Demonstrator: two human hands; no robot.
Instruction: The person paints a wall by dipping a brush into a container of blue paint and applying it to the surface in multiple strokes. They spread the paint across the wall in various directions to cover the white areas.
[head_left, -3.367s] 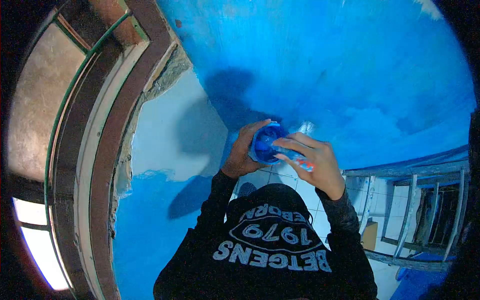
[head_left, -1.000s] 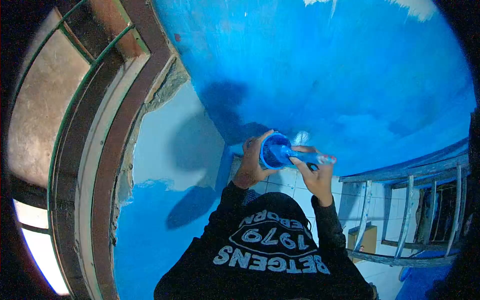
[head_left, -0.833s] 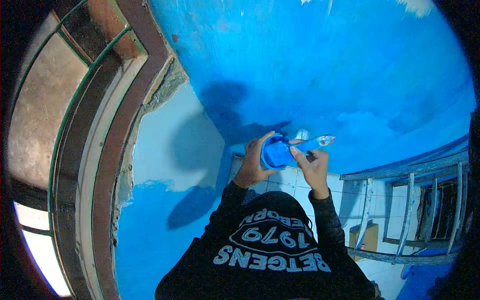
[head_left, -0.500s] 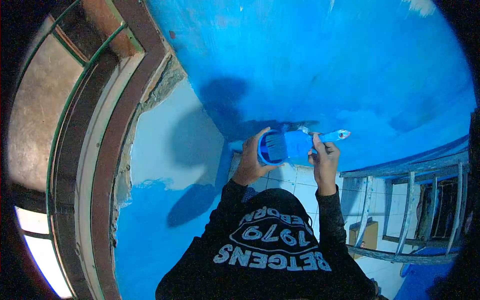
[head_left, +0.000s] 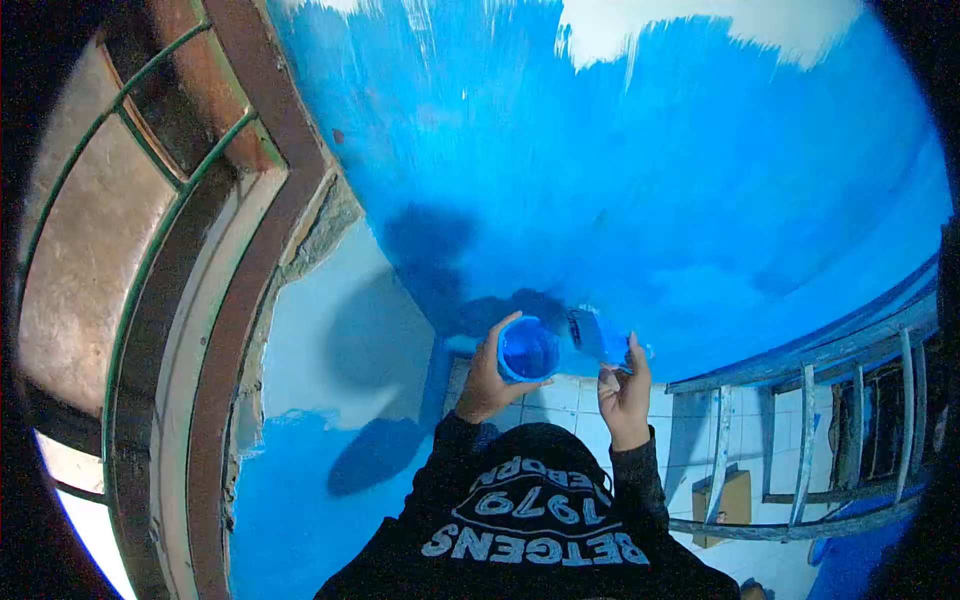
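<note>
My left hand (head_left: 486,378) is closed around a round tub of blue paint (head_left: 504,352), its open top facing me. The paint inside is a deep blue. In my right hand (head_left: 626,396) is a wide paintbrush (head_left: 603,338), gripped at its blue-smeared handle. The bristles point left, a little apart from the tub's rim and close to the wall. Ahead of both hands stands the wall (head_left: 620,180), coated in blue with streaky strokes; white shows along its upper part.
A paint-spotted ladder (head_left: 722,440) leans at the right, with a cardboard box (head_left: 735,505) behind its rungs on white tiles (head_left: 690,445). At left is a brown window frame (head_left: 250,260) with green bars and rough, broken plaster beside it. The adjoining wall (head_left: 310,320) is partly blue.
The brush has come out of the tub and moved right, away from it. Both hands sit lower in view, and more of the upper wall shows.
</note>
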